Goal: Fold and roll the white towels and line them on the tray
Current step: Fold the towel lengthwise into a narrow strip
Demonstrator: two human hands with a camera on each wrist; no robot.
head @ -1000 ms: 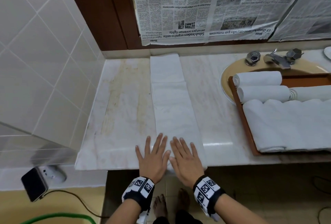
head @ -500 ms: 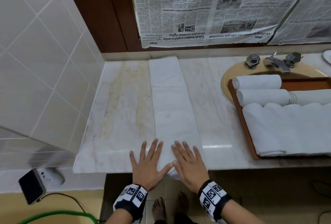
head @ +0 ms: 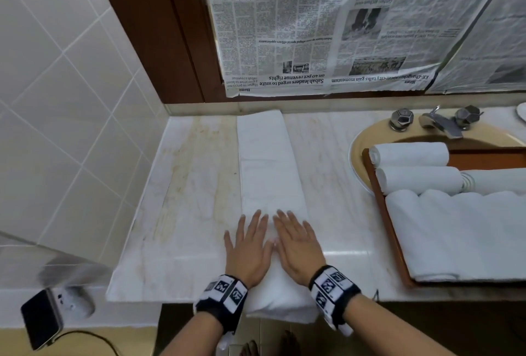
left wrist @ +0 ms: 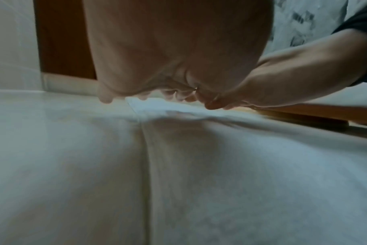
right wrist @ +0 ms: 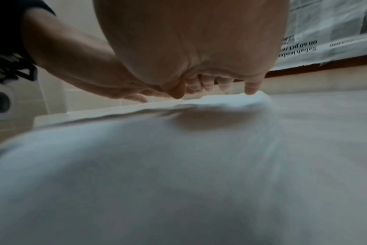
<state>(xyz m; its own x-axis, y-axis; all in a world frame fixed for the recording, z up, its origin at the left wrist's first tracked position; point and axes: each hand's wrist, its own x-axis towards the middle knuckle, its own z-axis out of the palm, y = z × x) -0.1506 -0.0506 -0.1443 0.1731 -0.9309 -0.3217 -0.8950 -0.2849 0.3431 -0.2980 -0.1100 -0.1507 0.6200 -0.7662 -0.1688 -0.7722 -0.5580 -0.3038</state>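
Note:
A white towel (head: 270,173), folded into a long narrow strip, lies on the marble counter (head: 193,184) from the back wall to the front edge, where its near end hangs over. My left hand (head: 247,244) and right hand (head: 297,241) lie flat side by side on its near end, fingers straight and pointing away. Both wrist views show the palms pressed on the towel (left wrist: 241,165) (right wrist: 157,165). At the right, a brown wooden tray (head: 381,213) holds rolled white towels (head: 410,155) and a folded white towel (head: 455,230).
The tray sits over a beige sink (head: 358,145) with a metal tap (head: 439,122). Newspaper (head: 313,28) covers the wall behind. White tiles form the left wall. A phone (head: 41,318) on a cable hangs low at the left, below the counter edge.
Both hands have slid forward along the towel, away from the counter's front edge, staying flat. The head view has shifted slightly.

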